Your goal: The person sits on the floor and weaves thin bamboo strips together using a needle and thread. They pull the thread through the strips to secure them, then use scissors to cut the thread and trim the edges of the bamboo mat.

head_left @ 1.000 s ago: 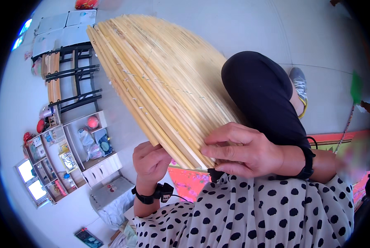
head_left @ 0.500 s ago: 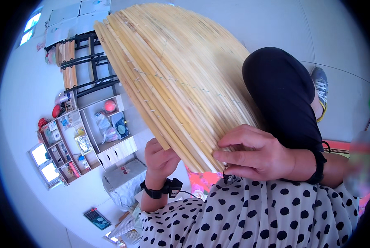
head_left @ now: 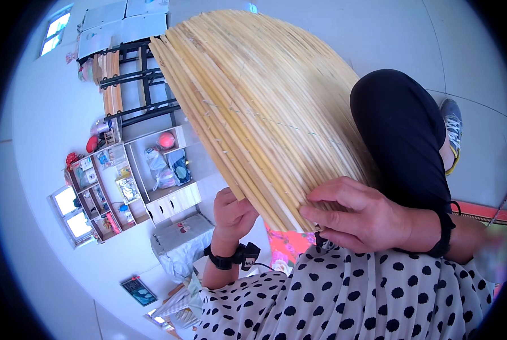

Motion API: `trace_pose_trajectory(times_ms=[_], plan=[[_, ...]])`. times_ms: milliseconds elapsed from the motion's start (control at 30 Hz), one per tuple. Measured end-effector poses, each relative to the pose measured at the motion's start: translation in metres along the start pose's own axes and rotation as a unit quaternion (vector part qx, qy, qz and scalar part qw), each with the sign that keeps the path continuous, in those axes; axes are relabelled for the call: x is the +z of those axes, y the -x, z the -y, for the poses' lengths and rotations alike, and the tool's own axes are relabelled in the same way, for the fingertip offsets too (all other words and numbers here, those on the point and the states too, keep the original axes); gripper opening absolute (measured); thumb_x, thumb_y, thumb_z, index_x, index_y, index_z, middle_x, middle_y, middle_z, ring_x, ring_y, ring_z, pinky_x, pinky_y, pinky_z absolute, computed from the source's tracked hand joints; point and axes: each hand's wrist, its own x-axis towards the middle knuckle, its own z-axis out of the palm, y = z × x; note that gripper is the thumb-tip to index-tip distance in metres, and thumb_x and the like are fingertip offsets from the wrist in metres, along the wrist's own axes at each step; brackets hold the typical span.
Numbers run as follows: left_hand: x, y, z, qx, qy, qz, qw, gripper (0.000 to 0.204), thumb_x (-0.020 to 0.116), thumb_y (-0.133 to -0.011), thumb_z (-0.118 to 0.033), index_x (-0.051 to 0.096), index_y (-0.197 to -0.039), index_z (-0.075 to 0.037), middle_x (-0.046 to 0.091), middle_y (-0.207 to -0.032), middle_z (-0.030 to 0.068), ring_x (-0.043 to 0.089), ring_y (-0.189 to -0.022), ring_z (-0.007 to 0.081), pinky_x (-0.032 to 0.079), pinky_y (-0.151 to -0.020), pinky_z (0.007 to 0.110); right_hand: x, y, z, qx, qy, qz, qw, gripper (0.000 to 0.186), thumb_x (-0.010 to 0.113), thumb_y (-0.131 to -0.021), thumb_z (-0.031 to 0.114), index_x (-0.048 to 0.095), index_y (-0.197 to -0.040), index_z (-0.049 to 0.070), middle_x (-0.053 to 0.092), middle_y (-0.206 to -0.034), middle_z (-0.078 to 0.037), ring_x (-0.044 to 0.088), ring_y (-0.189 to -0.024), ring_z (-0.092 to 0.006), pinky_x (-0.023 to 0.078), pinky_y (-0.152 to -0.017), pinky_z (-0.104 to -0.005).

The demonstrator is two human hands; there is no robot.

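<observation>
A large mat of pale yellow plant stalks point(head_left: 276, 107), laid side by side and stitched with thread, tilts up in front of me with a curved far edge. My right hand point(head_left: 361, 215) grips its near lower edge, the fingertips and thumb pressing on the stalk ends. At the mat's left edge, by a short stalk end, my left hand point(head_left: 233, 215) is closed with its fingers curled. The mat partly covers those fingers, so what they hold is hidden. Lines of stitching point(head_left: 264, 119) cross the stalks.
My bent knee in dark trousers point(head_left: 398, 119) stands against the mat's right side, with a grey shoe point(head_left: 452, 133) beyond. Leftward are a shelf unit point(head_left: 134, 181) with bags and a pink ball, and black metal frames point(head_left: 140, 79). A red patterned cloth point(head_left: 287, 243) lies below.
The whole scene has shifted to the right in the picture, background included. Both hands keep nearly the same places on the mat.
</observation>
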Motion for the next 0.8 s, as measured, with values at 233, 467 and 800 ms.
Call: trace_pose_trajectory(times_ms=[233,467,800], plan=[[-0.0025,0.0040,-0.0023,-0.016,-0.010,0.019,1.000,0.016,0.074,-0.074,-0.001,0.071,-0.088,-0.008,0.073,-0.091,0.0102,0.070,-0.078,0.0277,0.055,-0.070,0.031,0.0004,0.0002,-0.0001,-0.001,0.006,-0.002,1.000,0.047,0.070,-0.078,0.001,0.059,-0.123,0.000,0.053,-0.110,-0.015,0.057,-0.089,-0.0283,0.051,-0.075,-0.0337],[0.0013,0.0019,-0.0049,-0.022,0.003,0.002,1.000,0.016,0.073,-0.076,-0.001,0.071,-0.090,-0.008,0.073,-0.091,0.0108,0.071,-0.080,0.0282,0.056,-0.072,0.031,-0.0029,0.0011,-0.0006,-0.004,-0.001,0.001,1.000,0.048,0.070,-0.078,0.001,0.058,-0.125,0.001,0.053,-0.110,-0.015,0.057,-0.089,-0.0283,0.051,-0.075,-0.0335],[-0.0019,-0.0012,-0.0074,-0.014,-0.021,0.013,1.000,0.016,0.072,-0.074,0.001,0.072,-0.089,-0.007,0.072,-0.089,0.0110,0.070,-0.077,0.0283,0.055,-0.069,0.032,-0.0054,0.0010,0.0006,0.001,-0.011,0.022,1.000,0.052,0.069,-0.078,0.000,0.056,-0.128,0.001,0.051,-0.112,-0.016,0.055,-0.091,-0.0295,0.051,-0.078,-0.0349]])
